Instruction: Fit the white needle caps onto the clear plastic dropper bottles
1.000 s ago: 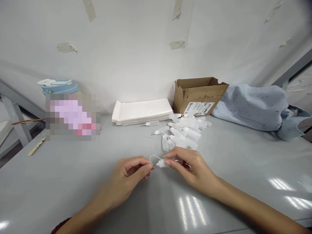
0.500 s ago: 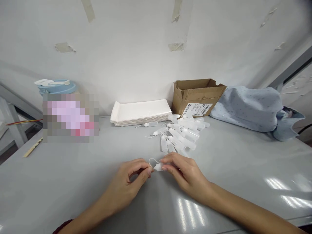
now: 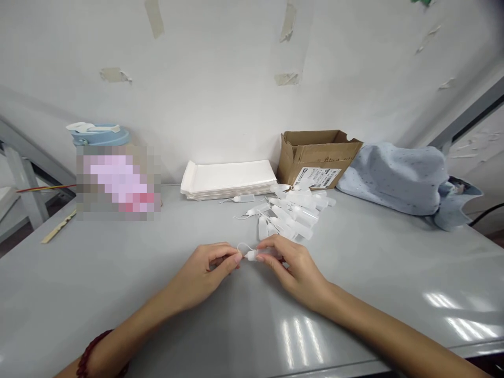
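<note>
My right hand grips a small translucent squeeze bottle lying sideways, its white neck pointing left. Thumb and fingers of my left hand are pinched at the bottle's tip, where a thin white cap strap loops up from the neck. The end of that strap, and whatever sits between the left fingertips, is mostly hidden. Just beyond my hands lies a loose pile of similar bottles, several with straps and thin tips showing.
Behind the pile stand a stack of white padded envelopes and an open cardboard box. Bluish-grey cloth lies at right. A blurred item with a light-blue lid is at left, near a yellowish strip. Everything rests on a grey table.
The view has shifted slightly, and both hands appear a little higher and farther left in it. More of the bottle's body now shows between the right fingers. The pinch at the tip continues.
</note>
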The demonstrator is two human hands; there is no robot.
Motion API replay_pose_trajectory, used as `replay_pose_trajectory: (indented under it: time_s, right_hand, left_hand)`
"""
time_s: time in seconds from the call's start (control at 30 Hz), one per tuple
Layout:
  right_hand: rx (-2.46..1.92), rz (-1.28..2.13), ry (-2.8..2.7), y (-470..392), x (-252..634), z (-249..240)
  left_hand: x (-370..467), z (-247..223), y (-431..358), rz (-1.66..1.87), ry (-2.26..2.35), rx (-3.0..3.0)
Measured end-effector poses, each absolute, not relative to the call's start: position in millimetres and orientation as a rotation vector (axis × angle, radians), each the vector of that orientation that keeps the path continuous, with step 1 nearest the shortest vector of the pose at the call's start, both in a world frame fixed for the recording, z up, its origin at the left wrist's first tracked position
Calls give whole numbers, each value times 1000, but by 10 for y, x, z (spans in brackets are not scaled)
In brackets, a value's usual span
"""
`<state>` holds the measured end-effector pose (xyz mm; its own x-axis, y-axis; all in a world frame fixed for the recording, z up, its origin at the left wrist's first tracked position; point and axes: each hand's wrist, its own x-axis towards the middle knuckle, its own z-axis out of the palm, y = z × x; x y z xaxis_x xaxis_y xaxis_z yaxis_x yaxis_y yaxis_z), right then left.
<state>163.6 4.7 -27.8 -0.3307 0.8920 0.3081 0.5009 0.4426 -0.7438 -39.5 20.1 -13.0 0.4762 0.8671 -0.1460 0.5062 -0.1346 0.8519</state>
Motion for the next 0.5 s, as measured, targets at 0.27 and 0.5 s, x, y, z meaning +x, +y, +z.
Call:
replay_pose_trajectory:
  time_s: [0.27, 0.5]
  right_hand:
    - [-1033, 597, -2158, 87, 1737, -228]
    - [-1156, -85, -2216, 277, 1860, -270]
  left_hand:
    - [-615, -67, 365, 517, 1214, 1677]
    - [-944, 53, 594, 551, 1365, 1643]
